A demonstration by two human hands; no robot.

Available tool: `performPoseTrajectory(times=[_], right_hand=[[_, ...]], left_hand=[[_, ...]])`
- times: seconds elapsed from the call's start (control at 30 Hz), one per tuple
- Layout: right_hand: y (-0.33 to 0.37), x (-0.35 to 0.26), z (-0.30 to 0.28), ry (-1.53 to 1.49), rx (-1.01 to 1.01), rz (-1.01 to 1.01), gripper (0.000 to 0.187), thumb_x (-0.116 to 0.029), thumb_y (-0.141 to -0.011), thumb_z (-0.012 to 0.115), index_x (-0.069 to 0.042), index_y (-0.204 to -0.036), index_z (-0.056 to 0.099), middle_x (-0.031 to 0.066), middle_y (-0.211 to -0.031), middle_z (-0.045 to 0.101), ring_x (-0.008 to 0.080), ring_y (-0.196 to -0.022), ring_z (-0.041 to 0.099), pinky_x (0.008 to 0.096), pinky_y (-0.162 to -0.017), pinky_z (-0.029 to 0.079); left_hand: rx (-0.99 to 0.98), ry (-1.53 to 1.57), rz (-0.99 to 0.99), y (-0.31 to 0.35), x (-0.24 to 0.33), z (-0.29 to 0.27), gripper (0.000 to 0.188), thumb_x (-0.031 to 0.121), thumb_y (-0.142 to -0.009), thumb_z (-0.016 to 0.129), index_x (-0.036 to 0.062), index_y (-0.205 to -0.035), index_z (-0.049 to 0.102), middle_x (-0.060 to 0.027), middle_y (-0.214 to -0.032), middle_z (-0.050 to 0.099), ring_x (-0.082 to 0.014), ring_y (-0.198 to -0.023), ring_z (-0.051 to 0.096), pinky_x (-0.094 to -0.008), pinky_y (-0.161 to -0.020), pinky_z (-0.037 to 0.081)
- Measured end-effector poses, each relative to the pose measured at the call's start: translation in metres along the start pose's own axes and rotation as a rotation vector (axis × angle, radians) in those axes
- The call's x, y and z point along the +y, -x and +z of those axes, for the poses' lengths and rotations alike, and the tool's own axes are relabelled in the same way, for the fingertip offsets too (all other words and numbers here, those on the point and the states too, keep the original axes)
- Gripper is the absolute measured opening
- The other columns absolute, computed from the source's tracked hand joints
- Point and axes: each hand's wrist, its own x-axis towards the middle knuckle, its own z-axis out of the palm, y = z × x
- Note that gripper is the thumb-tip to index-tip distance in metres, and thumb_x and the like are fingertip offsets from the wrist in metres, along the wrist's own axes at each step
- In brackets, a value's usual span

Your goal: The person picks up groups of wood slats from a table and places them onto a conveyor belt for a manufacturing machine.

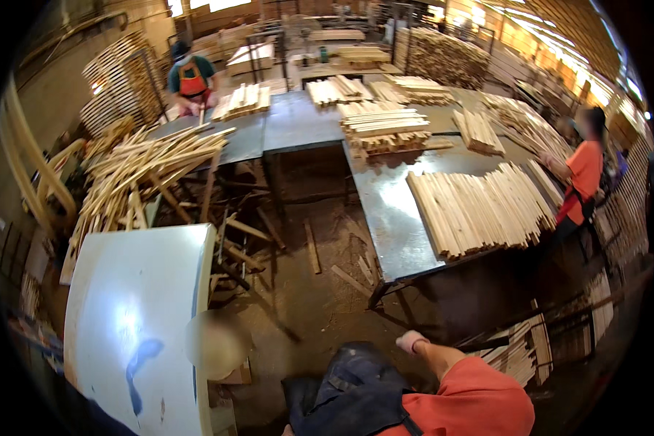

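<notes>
My right arm, in an orange sleeve, bends out over the floor by my dark apron [360,389]. At its end my right hand [412,341] wears a pale glove. Its outline is small and rounded, and how its fingers lie is not clear; no object shows in it. The nearest thing ahead of it is the corner of a metal-topped table [392,251]. On that table a wide row of pale wooden strips [479,207] lies side by side. My left hand cannot be made out; only a small skin-coloured patch shows at the lower edge.
A pale, smooth-topped bench [138,291] stands at left, with a tangled heap of thin offcuts [145,171] behind it. Scraps [312,247] litter the floor. One co-worker [190,80] stands at the far left table, another [583,171] at right. More strip stacks [385,127] lie farther back.
</notes>
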Motion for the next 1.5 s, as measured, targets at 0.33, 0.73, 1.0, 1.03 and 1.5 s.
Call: performPoseTrajectory(times=[0.33, 0.73, 1.0, 1.03, 1.5], right_hand=[[0.104, -0.06, -0.019, -0.276, -0.385, 0.172, 0.031, -0.022, -0.101, 0.058, -0.016, -0.121, 0.08, 0.0157, -0.12, 0.078, 0.032, -0.107, 0.076, 0.0485, -0.089, 0.061], [0.037, -0.023, -0.138, -1.018, 0.242, 0.603, 0.058, -0.027, -0.095, 0.066, 0.001, -0.146, 0.061, 0.0293, -0.146, 0.063, 0.0411, -0.138, 0.06, 0.0421, -0.114, 0.048], [-0.011, 0.152, -0.183, -1.382, 0.67, 0.762, 0.093, -0.043, -0.094, 0.071, 0.0, -0.166, 0.032, 0.0318, -0.159, 0.049, 0.0427, -0.148, 0.05, 0.0424, -0.121, 0.04], [-0.027, 0.182, -0.188, -1.421, 0.752, 0.774, 0.092, -0.04, -0.094, 0.072, 0.0, -0.166, 0.031, 0.032, -0.159, 0.049, 0.0428, -0.148, 0.05, 0.0421, -0.122, 0.039], [-0.133, 0.528, -0.294, -2.015, 1.37, 0.885, 0.077, -0.042, -0.097, 0.068, 0.008, -0.151, 0.044, 0.0188, -0.12, 0.061, 0.0302, -0.101, 0.06, 0.0439, -0.094, 0.053]], left_hand=[[-0.088, -0.304, -0.028, -0.08, 0.206, 0.053, 0.044, 0.046, -0.099, 0.064, 0.0045, -0.112, 0.067, -0.0084, -0.107, 0.065, -0.0285, -0.089, 0.058, -0.0461, -0.075, 0.046], [-0.319, -0.389, 0.151, -0.191, 0.497, 0.196, 0.057, 0.054, -0.11, 0.052, 0.0021, -0.124, 0.069, -0.0084, -0.107, 0.068, -0.0239, -0.099, 0.059, -0.0366, -0.09, 0.053], [-0.456, -0.631, 0.203, -0.151, 0.508, 0.364, 0.024, 0.035, -0.105, 0.061, 0.0127, -0.098, 0.066, -0.003, -0.081, 0.058, -0.0234, -0.072, 0.056, -0.0374, -0.066, 0.05], [-0.494, -0.609, 0.163, -0.134, 0.493, 0.386, 0.02, 0.032, -0.104, 0.062, 0.0144, -0.094, 0.066, -0.0017, -0.076, 0.056, -0.0231, -0.067, 0.055, -0.0373, -0.062, 0.049], [-0.5, -0.924, 0.633, 0.139, 0.458, 0.765, 0.051, 0.031, -0.109, 0.062, -0.0081, -0.142, 0.062, -0.0229, -0.14, 0.067, -0.0311, -0.13, 0.063, -0.0397, -0.113, 0.048]])
